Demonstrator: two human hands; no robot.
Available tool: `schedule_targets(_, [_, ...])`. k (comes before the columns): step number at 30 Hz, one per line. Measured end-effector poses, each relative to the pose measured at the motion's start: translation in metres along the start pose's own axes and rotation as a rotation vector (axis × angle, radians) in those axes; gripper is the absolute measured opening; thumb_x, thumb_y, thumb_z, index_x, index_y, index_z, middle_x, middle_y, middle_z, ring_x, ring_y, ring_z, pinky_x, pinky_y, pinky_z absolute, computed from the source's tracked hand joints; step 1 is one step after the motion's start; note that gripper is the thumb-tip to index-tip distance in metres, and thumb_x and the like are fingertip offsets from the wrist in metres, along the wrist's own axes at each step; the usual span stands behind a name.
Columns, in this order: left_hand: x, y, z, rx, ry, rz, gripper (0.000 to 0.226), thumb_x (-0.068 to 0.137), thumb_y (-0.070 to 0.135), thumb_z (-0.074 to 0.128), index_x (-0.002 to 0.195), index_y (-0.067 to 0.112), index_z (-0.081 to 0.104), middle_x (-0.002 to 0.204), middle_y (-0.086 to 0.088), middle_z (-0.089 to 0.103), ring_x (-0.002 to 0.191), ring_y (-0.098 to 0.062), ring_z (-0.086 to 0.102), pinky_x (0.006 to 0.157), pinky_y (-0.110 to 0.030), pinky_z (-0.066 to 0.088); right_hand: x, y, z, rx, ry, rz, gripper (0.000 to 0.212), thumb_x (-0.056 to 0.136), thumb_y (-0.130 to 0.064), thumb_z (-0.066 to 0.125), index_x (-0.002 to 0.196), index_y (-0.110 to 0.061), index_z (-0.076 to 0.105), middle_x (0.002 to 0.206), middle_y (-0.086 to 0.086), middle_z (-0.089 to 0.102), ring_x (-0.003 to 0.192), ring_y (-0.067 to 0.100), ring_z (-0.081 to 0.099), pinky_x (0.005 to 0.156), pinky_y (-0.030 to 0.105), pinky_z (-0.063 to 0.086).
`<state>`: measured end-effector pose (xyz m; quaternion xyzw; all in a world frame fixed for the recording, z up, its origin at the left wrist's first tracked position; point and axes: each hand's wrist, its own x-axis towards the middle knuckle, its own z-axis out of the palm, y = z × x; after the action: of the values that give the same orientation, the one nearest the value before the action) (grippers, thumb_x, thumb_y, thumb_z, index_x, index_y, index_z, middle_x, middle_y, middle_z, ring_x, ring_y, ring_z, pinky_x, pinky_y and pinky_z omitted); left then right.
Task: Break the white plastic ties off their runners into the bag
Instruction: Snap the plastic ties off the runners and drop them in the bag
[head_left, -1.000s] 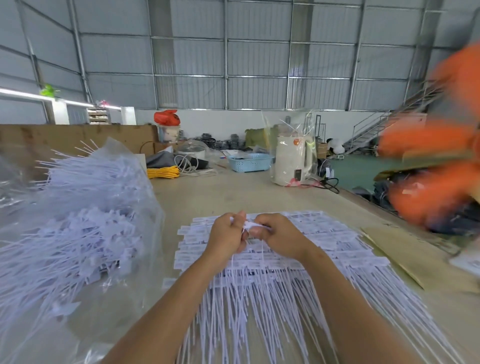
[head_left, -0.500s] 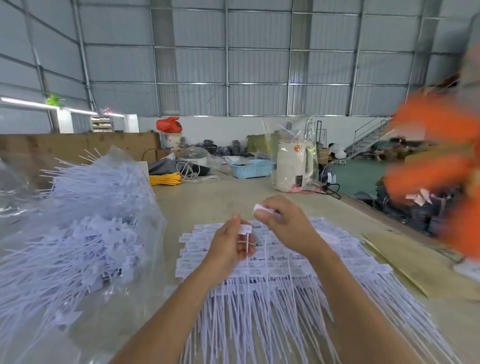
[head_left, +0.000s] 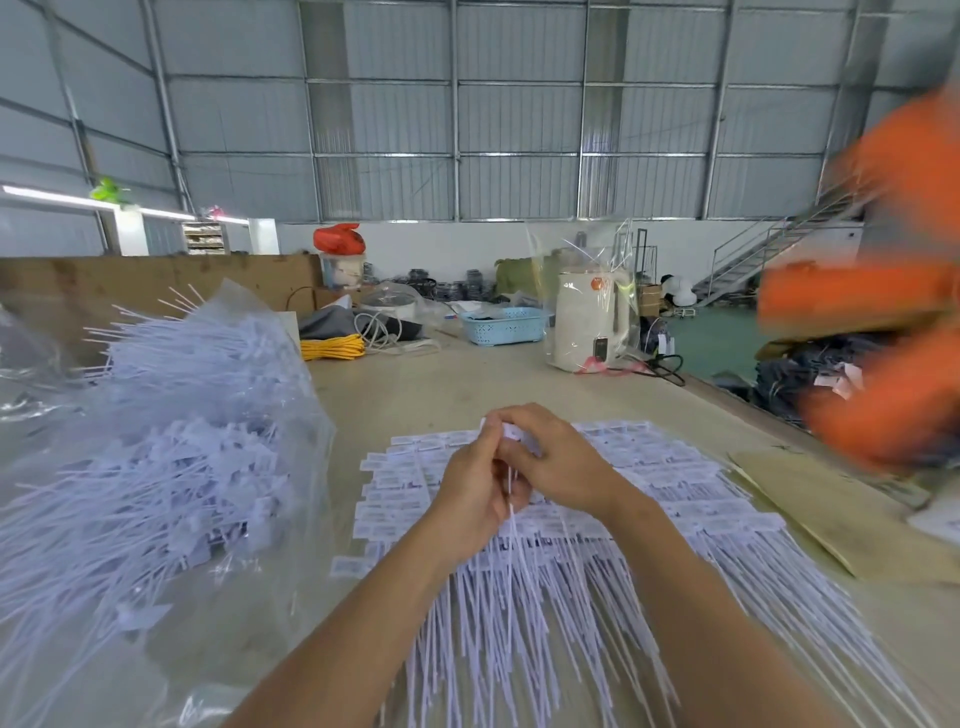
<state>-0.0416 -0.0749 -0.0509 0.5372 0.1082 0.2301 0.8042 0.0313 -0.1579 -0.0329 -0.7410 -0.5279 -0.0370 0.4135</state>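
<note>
- My left hand (head_left: 475, 501) and right hand (head_left: 556, 465) pinch one white tie (head_left: 511, 514) together above the spread of ties on runners (head_left: 675, 499);
- the clear bag (head_left: 171, 467) bulges at my left; cardboard (head_left: 852, 525) lies right;
- beyond, blue basket (head_left: 506, 325), cream kettle (head_left: 587, 322).

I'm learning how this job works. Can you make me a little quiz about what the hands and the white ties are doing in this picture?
1. True or false: both hands hold the same white tie.
2. Where is the clear bag of loose ties? A) on the person's left B) on the person's right C) behind the kettle
3. What colour is the basket far back on the table?

Key: 1 true: left hand and right hand pinch it together. 2 A. 3 blue.
</note>
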Motion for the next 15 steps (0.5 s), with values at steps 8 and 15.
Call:
schedule_targets(8, [0.005,0.002,-0.004,-0.008,0.143,-0.001,0.033,0.101,0.033,0.04,0.083,0.007,0.049,0.048,-0.004,0.047,0.032,-0.01,0.035,0.033,-0.016,0.026,-0.001,0.009,-0.012,-0.065,-0.078,0.078,0.018,0.094,-0.009,0.053,0.098,0.003,0.065,0.094,0.02,0.063,0.086,0.032,0.058,0.077,0.037,0.045])
schedule_targets(15, [0.003,0.001,-0.005,0.16,0.143,0.087,0.035,0.101,0.032,0.042,0.073,0.011,0.043,0.043,0.001,0.041,0.029,-0.008,0.025,0.033,-0.014,0.019,-0.001,0.012,-0.014,-0.092,-0.053,-0.015,0.011,0.09,-0.009,0.059,0.081,-0.002,0.061,0.071,0.006,0.054,0.069,0.021,0.047,0.063,0.03,0.034])
